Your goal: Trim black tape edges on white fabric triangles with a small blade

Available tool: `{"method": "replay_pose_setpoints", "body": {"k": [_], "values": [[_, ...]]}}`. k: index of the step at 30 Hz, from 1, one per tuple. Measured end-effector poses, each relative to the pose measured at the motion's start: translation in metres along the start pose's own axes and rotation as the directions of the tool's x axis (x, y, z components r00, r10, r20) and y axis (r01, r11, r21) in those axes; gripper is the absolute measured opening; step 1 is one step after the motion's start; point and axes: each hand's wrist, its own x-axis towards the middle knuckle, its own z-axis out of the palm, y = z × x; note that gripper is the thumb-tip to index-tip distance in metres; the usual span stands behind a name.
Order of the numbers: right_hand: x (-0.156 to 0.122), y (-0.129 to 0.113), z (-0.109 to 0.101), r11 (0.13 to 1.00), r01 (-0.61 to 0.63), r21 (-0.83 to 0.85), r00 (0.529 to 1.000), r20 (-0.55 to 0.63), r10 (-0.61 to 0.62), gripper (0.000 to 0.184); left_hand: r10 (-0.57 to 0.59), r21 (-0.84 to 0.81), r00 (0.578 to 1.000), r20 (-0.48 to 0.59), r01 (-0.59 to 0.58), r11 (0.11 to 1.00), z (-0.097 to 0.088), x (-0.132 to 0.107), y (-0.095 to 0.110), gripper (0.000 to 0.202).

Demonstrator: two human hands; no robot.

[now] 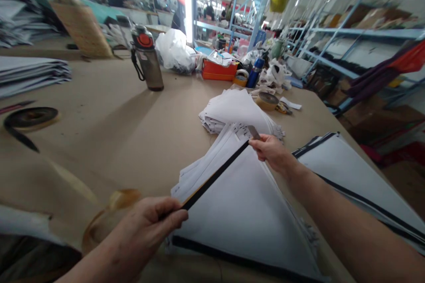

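My left hand [146, 227] pinches the near end of a black adhesive strip [217, 176], which has a yellowish backing along one edge. The strip runs straight along the upper left edge of a white triangular panel [237, 212]. At the strip's far end, my right hand [270, 152] is closed on a small flat grey blade-like piece [254, 131], its fingers touching the strip's tip. Another black strip [232, 258] borders the panel's near edge. More white pieces [195, 172] fan out beneath it. Loose yellowish backing tape [124, 199] curls beside my left hand.
A tape roll [31, 117] lies left and another roll [267, 101] at the far right. Behind stand a grey bottle [149, 64], an orange box [217, 70] and a blue flask [255, 73]. White panels [259, 108] are stacked ahead; black-edged panels [361, 172] lie right, near the table edge.
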Motion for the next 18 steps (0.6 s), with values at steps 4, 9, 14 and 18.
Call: {"method": "replay_pose_setpoints", "body": {"k": [4,9,14,18], "values": [[0.050,0.013,-0.016,0.993,-0.036,-0.113,0.993,-0.113,0.023,0.014,-0.033,0.024,0.999,0.001,0.033,0.999,-0.011,0.003,-0.007,0.037],[0.072,0.031,-0.020,0.979,-0.128,-0.161,0.980,-0.175,0.099,0.009,-0.045,0.057,0.999,0.012,0.044,0.997,-0.017,0.008,-0.020,0.041],[0.070,0.035,-0.018,0.969,-0.157,-0.191,0.976,-0.179,0.123,0.011,-0.080,0.029,0.997,0.017,0.079,0.996,-0.015,0.012,-0.030,0.043],[0.072,0.038,-0.016,0.961,-0.157,-0.228,0.976,-0.184,0.116,0.012,-0.108,-0.017,0.994,0.027,0.108,0.994,-0.012,0.008,-0.031,0.043]]}}
